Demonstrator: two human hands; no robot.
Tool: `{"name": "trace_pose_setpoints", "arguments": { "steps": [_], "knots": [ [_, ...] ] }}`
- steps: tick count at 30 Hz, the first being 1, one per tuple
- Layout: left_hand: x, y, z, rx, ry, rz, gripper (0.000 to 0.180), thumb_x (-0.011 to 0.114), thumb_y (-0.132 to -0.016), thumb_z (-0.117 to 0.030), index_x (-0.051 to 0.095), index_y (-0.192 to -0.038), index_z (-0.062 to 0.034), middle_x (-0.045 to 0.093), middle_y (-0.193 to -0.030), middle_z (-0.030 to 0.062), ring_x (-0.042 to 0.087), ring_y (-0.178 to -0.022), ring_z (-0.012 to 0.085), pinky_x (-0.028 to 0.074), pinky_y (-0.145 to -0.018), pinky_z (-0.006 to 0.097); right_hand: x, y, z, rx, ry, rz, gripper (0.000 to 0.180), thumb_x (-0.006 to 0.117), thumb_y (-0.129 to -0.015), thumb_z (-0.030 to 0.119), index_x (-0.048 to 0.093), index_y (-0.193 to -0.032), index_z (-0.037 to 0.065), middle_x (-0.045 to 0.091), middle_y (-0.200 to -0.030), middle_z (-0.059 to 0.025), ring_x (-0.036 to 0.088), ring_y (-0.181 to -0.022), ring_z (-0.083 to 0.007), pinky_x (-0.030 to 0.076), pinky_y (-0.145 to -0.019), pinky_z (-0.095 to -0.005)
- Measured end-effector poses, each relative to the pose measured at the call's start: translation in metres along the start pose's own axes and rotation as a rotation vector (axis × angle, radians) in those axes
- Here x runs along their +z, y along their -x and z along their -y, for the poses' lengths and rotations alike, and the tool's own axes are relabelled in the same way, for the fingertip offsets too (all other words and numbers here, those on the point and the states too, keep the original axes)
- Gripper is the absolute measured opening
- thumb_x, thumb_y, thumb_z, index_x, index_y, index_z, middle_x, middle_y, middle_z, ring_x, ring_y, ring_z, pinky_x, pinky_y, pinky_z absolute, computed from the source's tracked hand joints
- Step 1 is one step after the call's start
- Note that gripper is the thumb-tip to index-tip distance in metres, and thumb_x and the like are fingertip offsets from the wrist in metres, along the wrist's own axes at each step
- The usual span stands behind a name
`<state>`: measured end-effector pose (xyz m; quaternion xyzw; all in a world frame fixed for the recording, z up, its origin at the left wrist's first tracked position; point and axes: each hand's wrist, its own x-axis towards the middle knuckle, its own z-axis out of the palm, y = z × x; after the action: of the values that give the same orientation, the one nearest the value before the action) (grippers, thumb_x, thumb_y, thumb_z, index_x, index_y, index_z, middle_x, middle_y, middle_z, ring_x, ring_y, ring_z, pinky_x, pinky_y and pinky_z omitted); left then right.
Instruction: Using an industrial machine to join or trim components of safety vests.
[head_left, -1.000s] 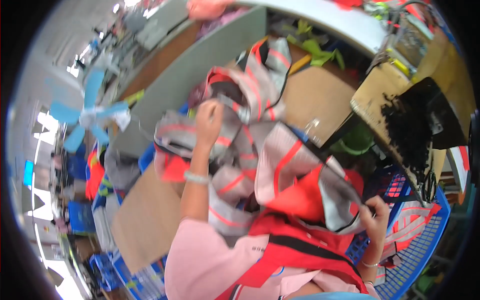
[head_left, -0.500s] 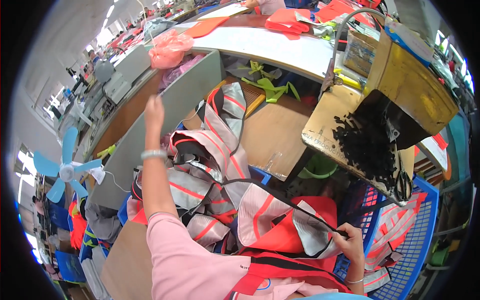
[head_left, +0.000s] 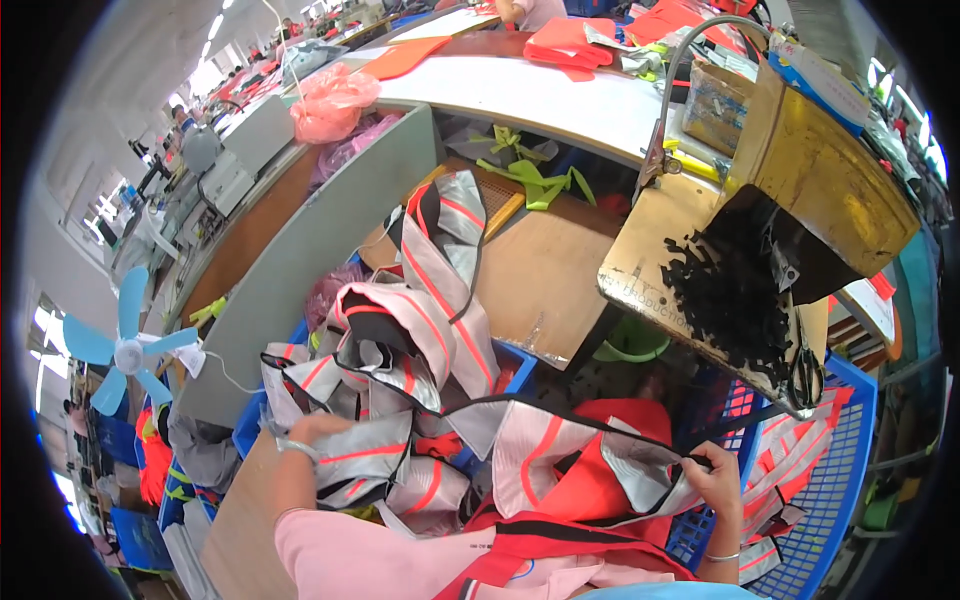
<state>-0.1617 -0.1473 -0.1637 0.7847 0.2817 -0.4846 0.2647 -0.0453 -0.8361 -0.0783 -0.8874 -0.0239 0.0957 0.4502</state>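
A long chain of grey reflective fabric pieces with red stripes and black edging (head_left: 430,290) lies heaped before me and runs right. Its black edge is pinched between the fingers of my right hand (head_left: 716,478), with red cloth (head_left: 625,425) hanging just left of it. My left hand (head_left: 322,428) is down at the near left of the heap, against a striped grey piece (head_left: 365,455). That hand's fingers are mostly hidden by the fabric, so their grip does not show.
A blue plastic basket (head_left: 850,440) with striped pieces stands at the right. Above it, a small board (head_left: 640,250) carries black scraps (head_left: 735,290) and scissors (head_left: 803,372). A grey panel (head_left: 300,230) rises at the left, near a blue fan (head_left: 128,355). A white table (head_left: 520,95) lies beyond.
My left hand has come down from above the grey panel to the near left of the heap. My right hand, still pinching the black edge, has shifted slightly right.
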Motion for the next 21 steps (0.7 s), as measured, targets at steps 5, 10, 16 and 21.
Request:
{"name": "trace_pose_setpoints", "arguments": {
  "steps": [5,10,16,21],
  "knots": [
    [0.057,0.075,-0.124,0.134,0.671,-0.463,0.061,0.051,-0.092,-0.049,0.057,-0.124,0.0023,0.062,-0.118,0.0063,0.056,-0.104,0.0191,0.041,-0.097,0.029,-0.001,0.010,-0.007,0.081,0.023,-0.027,0.016,0.070,-0.073,0.015,0.065,-0.076,0.000,0.061,-0.060,-0.0072,0.058,-0.056,-0.0107,0.044,-0.054,-0.0258],
    [0.081,-0.074,-0.022,0.200,0.846,-0.559,0.052,0.055,-0.092,-0.039,0.056,-0.123,0.0025,0.062,-0.114,0.0096,0.057,-0.099,0.0201,0.044,-0.088,0.030,0.006,0.006,-0.017,0.126,0.028,0.002,0.018,0.070,-0.073,0.016,0.065,-0.075,-0.001,0.063,-0.062,-0.0085,0.058,-0.056,-0.0114,0.045,-0.054,-0.0260],
    [0.107,-0.127,-0.002,0.185,1.065,-0.708,0.045,0.057,-0.092,-0.030,0.056,-0.123,0.0031,0.063,-0.111,0.0112,0.058,-0.097,0.0221,0.045,-0.084,0.033,0.009,0.006,-0.044,0.175,0.004,0.003,0.016,0.069,-0.075,0.013,0.064,-0.079,-0.001,0.062,-0.062,-0.0052,0.056,-0.057,-0.0081,0.043,-0.054,-0.0245],
    [0.098,-0.027,-0.053,0.359,1.583,-1.243,0.045,0.055,-0.093,-0.022,0.049,-0.131,0.0027,0.051,-0.127,0.0163,0.052,-0.111,0.0218,0.042,-0.095,0.034,0.024,-0.007,-0.028,0.211,-0.018,0.036,0.016,0.069,-0.075,0.014,0.065,-0.079,-0.001,0.062,-0.063,-0.0065,0.055,-0.058,-0.0085,0.043,-0.055,-0.0250]
  ]
}}
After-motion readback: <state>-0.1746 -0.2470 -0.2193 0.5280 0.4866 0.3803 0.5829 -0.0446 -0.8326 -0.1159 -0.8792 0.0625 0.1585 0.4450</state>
